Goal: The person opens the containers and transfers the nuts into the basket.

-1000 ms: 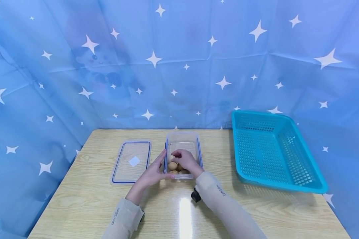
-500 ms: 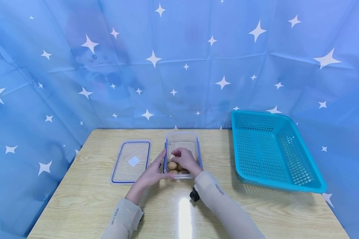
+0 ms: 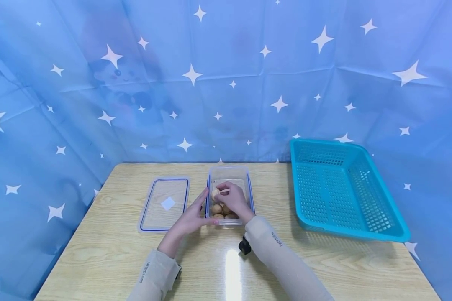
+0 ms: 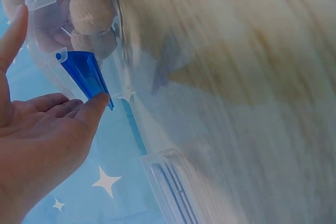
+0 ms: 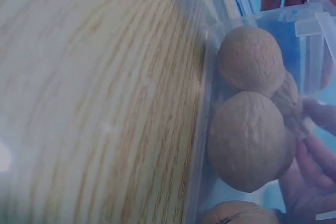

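Inside the box (image 3: 230,222), the right hand (image 3: 235,200) pinches one walnut (image 3: 215,194), probably light and hard, best held around its middle; the left hand's (image 3: 190,219) fingers are spread.

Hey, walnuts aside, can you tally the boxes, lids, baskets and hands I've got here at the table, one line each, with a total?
Clear box: 1
Lid: 1
Basket: 1
Left hand and right hand: 2
Total: 5

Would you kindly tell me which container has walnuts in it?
The clear box touched by the left hand; the teal basket to its right shows none.
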A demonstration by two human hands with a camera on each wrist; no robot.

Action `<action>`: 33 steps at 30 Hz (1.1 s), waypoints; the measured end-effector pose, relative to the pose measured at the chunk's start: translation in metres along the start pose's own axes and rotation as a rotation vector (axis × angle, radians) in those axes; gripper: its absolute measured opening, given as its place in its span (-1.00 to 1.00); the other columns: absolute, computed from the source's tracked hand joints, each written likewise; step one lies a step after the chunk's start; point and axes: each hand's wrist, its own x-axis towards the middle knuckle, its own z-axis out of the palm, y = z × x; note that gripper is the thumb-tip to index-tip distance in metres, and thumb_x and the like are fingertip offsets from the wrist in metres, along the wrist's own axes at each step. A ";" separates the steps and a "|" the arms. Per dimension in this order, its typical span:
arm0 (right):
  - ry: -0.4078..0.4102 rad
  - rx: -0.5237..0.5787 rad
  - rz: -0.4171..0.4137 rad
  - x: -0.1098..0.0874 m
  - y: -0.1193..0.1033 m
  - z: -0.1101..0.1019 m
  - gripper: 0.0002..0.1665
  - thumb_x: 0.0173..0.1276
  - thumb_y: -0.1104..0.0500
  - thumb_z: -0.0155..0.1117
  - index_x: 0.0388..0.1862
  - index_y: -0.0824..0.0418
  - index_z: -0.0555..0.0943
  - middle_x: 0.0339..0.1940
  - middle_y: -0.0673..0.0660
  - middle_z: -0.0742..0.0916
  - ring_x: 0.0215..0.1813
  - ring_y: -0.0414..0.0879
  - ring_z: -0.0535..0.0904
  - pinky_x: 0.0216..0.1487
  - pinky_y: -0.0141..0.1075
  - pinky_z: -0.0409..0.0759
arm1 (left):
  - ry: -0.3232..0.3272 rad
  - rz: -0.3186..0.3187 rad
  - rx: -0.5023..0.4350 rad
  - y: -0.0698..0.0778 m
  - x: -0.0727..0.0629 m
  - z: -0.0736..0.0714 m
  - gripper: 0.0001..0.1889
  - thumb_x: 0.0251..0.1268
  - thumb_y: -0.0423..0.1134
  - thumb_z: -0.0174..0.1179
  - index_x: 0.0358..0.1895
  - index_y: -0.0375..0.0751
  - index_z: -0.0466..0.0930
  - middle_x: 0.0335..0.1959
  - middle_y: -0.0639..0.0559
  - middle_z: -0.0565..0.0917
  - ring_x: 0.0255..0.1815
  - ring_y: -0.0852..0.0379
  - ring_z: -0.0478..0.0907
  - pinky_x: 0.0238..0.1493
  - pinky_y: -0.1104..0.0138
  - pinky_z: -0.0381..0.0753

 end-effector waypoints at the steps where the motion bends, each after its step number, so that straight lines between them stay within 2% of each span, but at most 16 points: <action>1: 0.012 0.009 -0.004 0.000 0.000 0.000 -0.65 0.30 0.20 0.43 0.07 0.19 0.66 0.10 0.19 0.71 0.09 0.09 0.70 0.04 -0.14 0.74 | 0.000 -0.002 0.000 0.000 0.000 0.000 0.17 0.10 -0.03 0.48 0.63 -0.08 -0.20 0.68 -0.07 -0.16 0.66 -0.22 -0.15 0.59 -0.21 -0.01; 10: 0.086 0.072 -0.044 -0.001 -0.005 -0.007 -0.67 0.30 0.18 0.42 0.04 0.20 0.70 0.06 0.18 0.75 0.05 0.09 0.72 0.03 -0.13 0.75 | -0.009 -0.021 0.012 0.003 0.000 0.000 0.16 0.11 -0.01 0.47 0.64 -0.06 -0.20 0.68 -0.04 -0.18 0.66 -0.23 -0.16 0.58 -0.23 -0.01; 16: 0.095 0.112 -0.070 0.000 -0.011 -0.020 -0.66 0.30 0.21 0.42 0.06 0.22 0.69 0.09 0.20 0.74 0.09 0.13 0.71 0.08 -0.08 0.73 | 0.002 -0.026 0.023 0.002 0.000 0.001 0.16 0.09 0.00 0.48 0.63 -0.08 -0.17 0.68 -0.05 -0.16 0.66 -0.22 -0.15 0.59 -0.22 -0.01; 23: 0.103 0.104 -0.085 0.003 -0.016 -0.049 -0.63 0.34 0.16 0.40 0.11 0.18 0.66 0.14 0.20 0.71 0.12 0.12 0.69 0.12 -0.04 0.70 | -0.001 -0.019 0.041 0.003 0.001 0.000 0.15 0.11 -0.03 0.47 0.63 -0.07 -0.18 0.68 -0.10 -0.16 0.66 -0.24 -0.16 0.59 -0.22 -0.03; 33: 0.156 0.083 -0.108 0.005 -0.034 -0.103 -0.57 0.38 0.13 0.36 0.18 0.24 0.61 0.22 0.27 0.66 0.21 0.17 0.64 0.23 0.01 0.64 | 0.004 -0.005 0.063 0.002 0.000 0.000 0.15 0.11 -0.03 0.46 0.63 -0.09 -0.19 0.68 -0.10 -0.16 0.65 -0.24 -0.15 0.60 -0.19 -0.04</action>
